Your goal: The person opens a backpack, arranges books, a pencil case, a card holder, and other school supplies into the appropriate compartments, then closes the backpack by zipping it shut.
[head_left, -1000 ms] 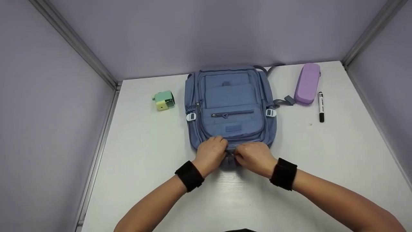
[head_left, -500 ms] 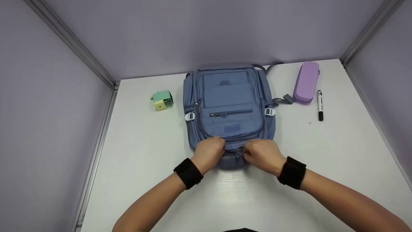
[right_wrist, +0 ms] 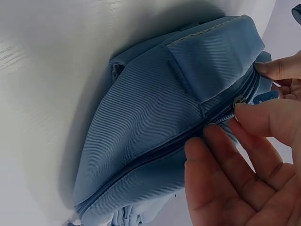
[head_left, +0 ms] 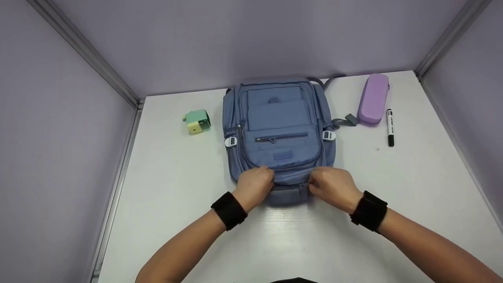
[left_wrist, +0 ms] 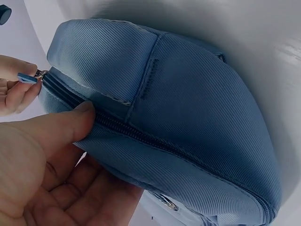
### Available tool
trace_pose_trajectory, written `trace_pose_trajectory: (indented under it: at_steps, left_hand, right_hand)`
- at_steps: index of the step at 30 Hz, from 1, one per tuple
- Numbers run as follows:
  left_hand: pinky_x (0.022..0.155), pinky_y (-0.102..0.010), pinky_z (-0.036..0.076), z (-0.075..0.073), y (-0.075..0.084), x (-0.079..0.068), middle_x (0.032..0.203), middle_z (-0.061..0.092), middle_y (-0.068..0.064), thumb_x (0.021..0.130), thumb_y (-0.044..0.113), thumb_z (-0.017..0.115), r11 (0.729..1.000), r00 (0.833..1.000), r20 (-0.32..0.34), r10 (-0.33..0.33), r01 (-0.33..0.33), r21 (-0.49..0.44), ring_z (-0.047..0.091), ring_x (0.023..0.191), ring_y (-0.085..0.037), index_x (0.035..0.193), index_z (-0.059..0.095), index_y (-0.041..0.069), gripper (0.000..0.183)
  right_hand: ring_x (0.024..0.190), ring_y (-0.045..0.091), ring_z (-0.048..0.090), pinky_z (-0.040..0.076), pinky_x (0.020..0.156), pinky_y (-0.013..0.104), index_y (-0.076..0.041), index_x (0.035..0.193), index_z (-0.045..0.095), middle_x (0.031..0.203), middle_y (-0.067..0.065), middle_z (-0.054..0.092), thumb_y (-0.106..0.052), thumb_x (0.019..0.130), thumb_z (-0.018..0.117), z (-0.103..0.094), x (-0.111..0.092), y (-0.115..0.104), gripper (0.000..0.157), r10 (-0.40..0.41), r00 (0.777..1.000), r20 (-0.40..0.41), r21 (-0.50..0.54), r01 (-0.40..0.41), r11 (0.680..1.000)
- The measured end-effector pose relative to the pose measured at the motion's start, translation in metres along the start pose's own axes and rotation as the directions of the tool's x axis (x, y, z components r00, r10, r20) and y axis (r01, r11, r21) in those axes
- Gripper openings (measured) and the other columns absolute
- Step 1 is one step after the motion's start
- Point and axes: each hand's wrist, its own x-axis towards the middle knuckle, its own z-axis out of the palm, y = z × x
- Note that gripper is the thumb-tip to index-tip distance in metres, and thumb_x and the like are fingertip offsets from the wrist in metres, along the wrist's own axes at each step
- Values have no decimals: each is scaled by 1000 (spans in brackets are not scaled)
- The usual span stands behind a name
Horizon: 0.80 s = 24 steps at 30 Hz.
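Observation:
A blue backpack (head_left: 281,114) lies flat on the white table, its zipped end toward me. At that end my left hand (head_left: 253,186) pinches the fabric beside the zipper (left_wrist: 141,134), thumb on top and fingers curled below. My right hand (head_left: 332,186) holds the zipper pull (left_wrist: 27,78) between thumb and fingers, near the right side of that end. In the right wrist view the metal slider (right_wrist: 239,100) shows by the thumb, with the blue loop of the pull beyond it. From above, both hands' fingertips are mostly hidden.
A green and yellow pencil sharpener (head_left: 197,121) stands left of the backpack. To the right lie a purple pencil case (head_left: 373,99) and a black-and-white marker (head_left: 390,127). A grey strap (head_left: 346,121) trails from the backpack's right side. Walls enclose the table's back and sides.
My right hand has slid to the right along the backpack's near end with the zipper pull. My left hand keeps its grip at nearly the same spot.

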Motion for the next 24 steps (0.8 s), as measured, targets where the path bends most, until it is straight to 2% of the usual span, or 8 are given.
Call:
trace_pose_trajectory:
  at_steps: [6, 11, 17, 21, 24]
  left_hand:
    - [56, -40, 54, -5, 2, 4, 85, 65, -3, 90, 19, 76, 1000, 999, 31, 15, -16, 9, 67, 72, -23, 87, 69, 10, 11]
    - [62, -36, 53, -12, 13, 13, 90, 63, -1, 91, 31, 78, 998, 996, 71, 59, -57, -33, 63, 77, -20, 94, 68, 13, 20]
    - [61, -35, 53, -7, 36, 31, 91, 64, -1, 90, 32, 77, 986, 986, 18, 164, -165, 21, 64, 79, -20, 95, 68, 13, 21]
    - [59, -35, 54, 3, 46, 41, 90, 65, -2, 90, 32, 79, 979, 983, -21, 183, -180, 96, 64, 77, -20, 95, 69, 13, 22]
    - [57, -34, 54, 7, 50, 45, 85, 65, -1, 90, 26, 78, 971, 978, -65, 200, -188, 149, 64, 73, -19, 89, 69, 14, 15]
  right_hand:
    - [70, 16, 67, 54, 59, 39, -15, 84, 75, 80, -5, 69, -11, 84, 72, -1, -5, 5, 4, 33, 999, -17, 17, -32, 999]
    - [69, 16, 67, 54, 58, 38, -15, 84, 75, 80, -4, 70, -11, 84, 76, 1, -7, 4, 5, 32, 999, -35, 12, -32, 999]
    - [67, 16, 66, 53, 57, 37, -15, 83, 73, 79, -3, 70, -9, 82, 78, 5, -6, 1, 7, 21, 998, -58, 11, -20, 1000]
    - [65, 15, 64, 51, 55, 36, -16, 80, 70, 76, -5, 66, -9, 82, 78, 7, -7, 1, 10, 14, 998, -68, 14, -13, 1000]
    - [64, 13, 62, 50, 54, 36, -17, 78, 68, 74, -5, 64, -9, 82, 78, 6, -8, 2, 13, 15, 997, -75, 13, -15, 1000]
